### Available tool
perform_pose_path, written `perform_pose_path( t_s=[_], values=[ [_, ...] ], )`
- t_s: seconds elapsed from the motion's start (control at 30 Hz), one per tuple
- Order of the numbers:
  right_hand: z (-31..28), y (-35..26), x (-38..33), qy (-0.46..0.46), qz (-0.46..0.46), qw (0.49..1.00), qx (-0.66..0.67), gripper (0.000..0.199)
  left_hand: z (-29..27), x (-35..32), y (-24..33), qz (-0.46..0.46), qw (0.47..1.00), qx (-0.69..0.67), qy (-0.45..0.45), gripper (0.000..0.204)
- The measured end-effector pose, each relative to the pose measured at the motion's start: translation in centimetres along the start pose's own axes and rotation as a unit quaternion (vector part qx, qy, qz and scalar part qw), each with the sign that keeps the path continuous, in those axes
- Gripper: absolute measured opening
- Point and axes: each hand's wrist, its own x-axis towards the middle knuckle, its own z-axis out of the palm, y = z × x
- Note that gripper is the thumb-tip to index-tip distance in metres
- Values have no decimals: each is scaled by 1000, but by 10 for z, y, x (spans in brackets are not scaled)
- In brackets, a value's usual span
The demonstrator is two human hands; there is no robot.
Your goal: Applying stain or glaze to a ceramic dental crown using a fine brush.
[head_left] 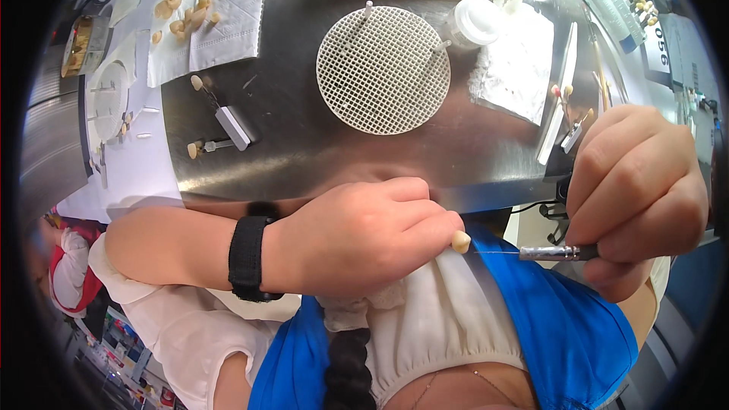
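Head view shows our left hand (357, 235) pinching a small tooth-shaped piece (460, 241) at its fingertips, while our right hand (634, 190), just beside it, grips a thin metal-handled tool (558, 253) pointing at the piece.

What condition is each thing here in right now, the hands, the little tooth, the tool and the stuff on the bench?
left hand: closed, pinching the tooth
tooth: held at the fingertips, off the bench
right hand: closed around the tool
tool: held level, thin tip pointing at the tooth
honeycomb tray: lying flat, pins standing in it
white jar: lid on
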Motion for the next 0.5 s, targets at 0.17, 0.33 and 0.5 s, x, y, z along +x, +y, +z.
perform_pose_path(
  t_s=[0.17, 0.33, 0.5],
  values=[
    [-5, 1, 0, -51, 28, 998, 13, 21, 1, 0, 0, -3, 1000, -2, 0, 8],
    [-4, 0, 6, -71, 44, 996, 10, 22, 1, 0, -2, 2, 1000, -13, 4, 6],
    [-4, 1, 6, -81, 43, 996, 7, 22, 1, 0, -1, 5, 1000, -9, 8, 6]
  ],
)
